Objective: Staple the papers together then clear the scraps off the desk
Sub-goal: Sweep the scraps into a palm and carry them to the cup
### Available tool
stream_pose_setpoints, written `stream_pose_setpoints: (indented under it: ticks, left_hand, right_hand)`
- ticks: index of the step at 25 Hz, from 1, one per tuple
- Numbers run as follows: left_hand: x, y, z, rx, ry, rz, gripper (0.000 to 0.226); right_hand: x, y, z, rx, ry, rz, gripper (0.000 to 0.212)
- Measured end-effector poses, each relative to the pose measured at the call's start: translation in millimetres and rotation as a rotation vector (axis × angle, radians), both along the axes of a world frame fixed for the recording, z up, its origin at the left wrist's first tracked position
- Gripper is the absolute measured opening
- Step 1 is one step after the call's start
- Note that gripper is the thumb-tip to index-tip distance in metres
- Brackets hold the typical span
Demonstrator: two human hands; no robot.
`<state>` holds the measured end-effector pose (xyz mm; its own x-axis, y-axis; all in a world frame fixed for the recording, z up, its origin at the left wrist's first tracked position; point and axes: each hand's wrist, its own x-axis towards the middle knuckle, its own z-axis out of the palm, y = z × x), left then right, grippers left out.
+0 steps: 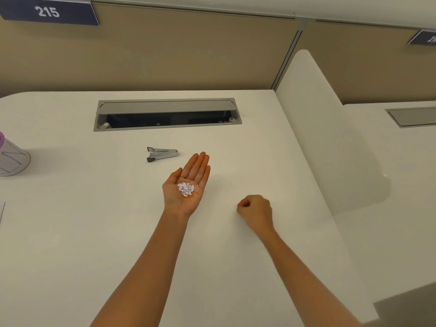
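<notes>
My left hand [188, 182] lies palm up over the middle of the white desk [70, 232], fingers straight and together. A small heap of white paper scraps [186, 189] rests in its palm. My right hand [256, 212] is curled into a loose fist to the right of it, low over the desk; whether it pinches anything is hidden. A silver stapler [161, 154] lies on the desk just beyond and left of my left fingertips. A sliver of paper [2, 212] shows at the far left edge.
A grey cable tray [166, 114] with its lid raised is set into the desk at the back. A clear cup with a purple lid [10, 156] stands at the left edge. A white divider panel [313, 128] bounds the desk on the right.
</notes>
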<state>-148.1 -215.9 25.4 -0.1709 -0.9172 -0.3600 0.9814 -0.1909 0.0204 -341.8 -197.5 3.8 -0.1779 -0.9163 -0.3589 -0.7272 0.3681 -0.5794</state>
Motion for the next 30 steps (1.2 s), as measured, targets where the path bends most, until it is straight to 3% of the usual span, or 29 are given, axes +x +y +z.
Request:
stream_pose_setpoints:
  ticks: [3,5,8,13,17,20,30]
  left_hand:
    - [-4.7,1.0,-1.2,0.013,-0.006,-0.024,0.052]
    - [-7.3,0.0,-1.3,0.014,-0.006,-0.030,0.052]
    - [-13.8,-2.0,-0.5,0.015,-0.007,-0.048,0.053]
    - [-18.5,-4.1,3.7,-0.015,-0.007,-0.049,0.049]
    - [-17.5,-6.6,1.8,0.003,-0.024,-0.041,0.052]
    - [-15.9,-6.3,1.8,0.001,-0.005,-0.031,0.052]
    - [-8.0,3.2,17.1,-0.024,0.017,-0.013,0.052]
  right_hand:
    - [-24.7,-18.2,19.7,0.208,-0.702,-0.428,0.008]
    - [-26.9,-23.7,36.8,0.207,-0.907,-0.465,0.010]
    - [-12.7,-27.5,68.4,0.188,-0.974,-0.338,0.012]
    - [43.1,-28.8,101.1,0.078,-0.794,0.005,0.015]
    - [78.5,-23.6,106.1,-0.075,-0.370,0.247,0.024]
    - [90.8,-19.4,113.7,-0.121,-0.175,0.344,0.028]
    - [115.9,-8.0,126.7,-0.155,-0.014,0.401,0.016]
